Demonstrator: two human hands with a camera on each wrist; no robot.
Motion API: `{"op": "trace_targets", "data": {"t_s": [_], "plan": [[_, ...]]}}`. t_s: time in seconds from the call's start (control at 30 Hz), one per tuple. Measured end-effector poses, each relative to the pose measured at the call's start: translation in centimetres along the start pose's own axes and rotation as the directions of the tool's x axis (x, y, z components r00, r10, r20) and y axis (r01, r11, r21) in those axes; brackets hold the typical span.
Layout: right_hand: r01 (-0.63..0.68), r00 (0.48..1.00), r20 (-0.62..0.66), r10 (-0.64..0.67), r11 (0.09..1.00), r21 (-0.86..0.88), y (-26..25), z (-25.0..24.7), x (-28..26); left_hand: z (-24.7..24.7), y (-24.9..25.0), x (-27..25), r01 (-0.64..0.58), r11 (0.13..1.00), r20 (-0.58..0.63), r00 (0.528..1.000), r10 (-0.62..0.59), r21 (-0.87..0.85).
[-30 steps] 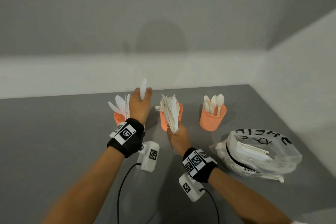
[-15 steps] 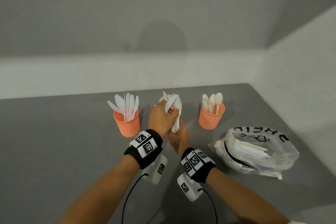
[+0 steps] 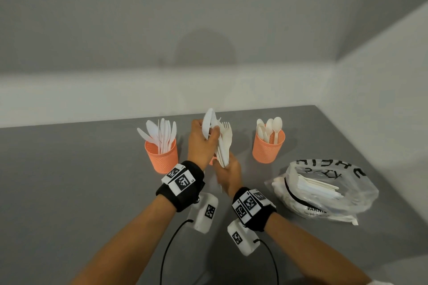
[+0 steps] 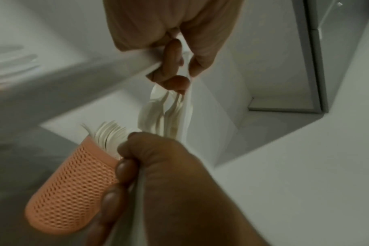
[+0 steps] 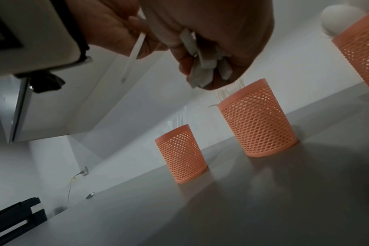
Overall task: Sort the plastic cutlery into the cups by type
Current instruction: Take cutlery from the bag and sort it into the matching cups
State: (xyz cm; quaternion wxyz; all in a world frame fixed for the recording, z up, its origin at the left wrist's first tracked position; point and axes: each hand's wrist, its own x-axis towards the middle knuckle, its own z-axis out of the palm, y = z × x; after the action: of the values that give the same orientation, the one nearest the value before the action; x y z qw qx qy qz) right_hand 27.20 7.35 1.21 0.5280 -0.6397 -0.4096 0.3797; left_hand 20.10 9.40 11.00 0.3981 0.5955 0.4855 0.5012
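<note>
Three orange mesh cups stand in a row: the left cup (image 3: 161, 157) holds knives, the right cup (image 3: 268, 150) holds spoons, and the middle cup (image 4: 74, 191), with forks in it, is mostly hidden behind my hands in the head view. My right hand (image 3: 222, 166) grips a bundle of white cutlery (image 3: 224, 146) by its handles in front of the middle cup. Just above it, my left hand (image 3: 212, 133) pinches a white knife (image 3: 206, 122) at the top of the bundle. In the right wrist view the handle ends (image 5: 202, 66) stick out under my right fist.
A clear plastic bag (image 3: 324, 194) with more white cutlery lies at the right, near the table's side wall. Grey tabletop (image 3: 81, 180) stretches to the left and front. A pale wall runs behind the cups.
My left hand left the knife cup, moved right to the bundle and took hold of a knife, which now sticks up above the bundle. My right hand stayed holding the bundle.
</note>
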Motion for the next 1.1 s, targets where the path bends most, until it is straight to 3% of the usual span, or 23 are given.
{"op": "trace_targets", "data": {"t_s": [0.17,0.33,0.4,0.47,0.53,0.63,0.73,0.83,0.93,1.03,1.1], "plan": [[-0.052,0.998,0.049,0.047,0.992,0.119,-0.3,-0.4,-0.3,-0.3,0.5,0.3,-0.029,0.999,0.060,0.998,0.031,-0.034],[-0.019,0.956,0.293,-0.030,0.986,0.163,-2.3,-1.3,-1.3,-2.0,2.1,1.5,-0.066,0.978,-0.201,0.979,0.026,-0.198],[-0.072,0.923,0.385,-0.003,0.981,0.182,-2.9,-1.6,-1.5,-3.3,2.9,2.5,-0.088,0.942,-0.279,0.960,-0.006,-0.324],[-0.145,0.897,0.440,0.041,0.968,0.205,-3.0,-1.8,-1.6,-4.9,3.7,3.6,-0.111,0.934,-0.300,0.954,0.004,-0.341],[-0.241,0.871,0.479,0.112,0.946,0.217,-2.9,-1.9,-1.5,-6.3,3.8,4.6,-0.103,0.970,-0.258,0.965,0.044,-0.219],[-0.356,0.820,0.546,0.170,0.900,0.253,-2.7,-2.0,-1.6,-6.7,3.0,4.9,-0.068,0.996,-0.082,0.995,0.063,-0.055],[-0.413,0.763,0.620,0.182,0.876,0.251,-3.3,-2.0,-1.6,-5.9,1.4,4.2,-0.040,0.998,0.101,0.994,0.036,0.040],[-0.441,0.721,0.659,0.213,0.875,0.200,-4.2,-1.9,-1.5,-4.9,0.3,3.6,-0.021,0.993,0.161,0.987,0.002,0.118],[-0.454,0.717,0.657,0.232,0.871,0.188,-4.5,-1.8,-1.4,-4.3,0.1,3.5,-0.005,0.987,0.209,0.978,-0.030,0.164],[-0.479,0.751,0.617,0.234,0.837,0.266,-4.2,-2.0,-0.9,-4.3,0.2,3.5,-0.052,0.973,0.285,0.958,-0.014,0.224],[-0.502,0.764,0.599,0.242,0.805,0.316,-4.2,-2.3,-0.5,-4.5,0.0,3.6,-0.045,0.977,0.229,0.974,-0.004,0.206]]}}
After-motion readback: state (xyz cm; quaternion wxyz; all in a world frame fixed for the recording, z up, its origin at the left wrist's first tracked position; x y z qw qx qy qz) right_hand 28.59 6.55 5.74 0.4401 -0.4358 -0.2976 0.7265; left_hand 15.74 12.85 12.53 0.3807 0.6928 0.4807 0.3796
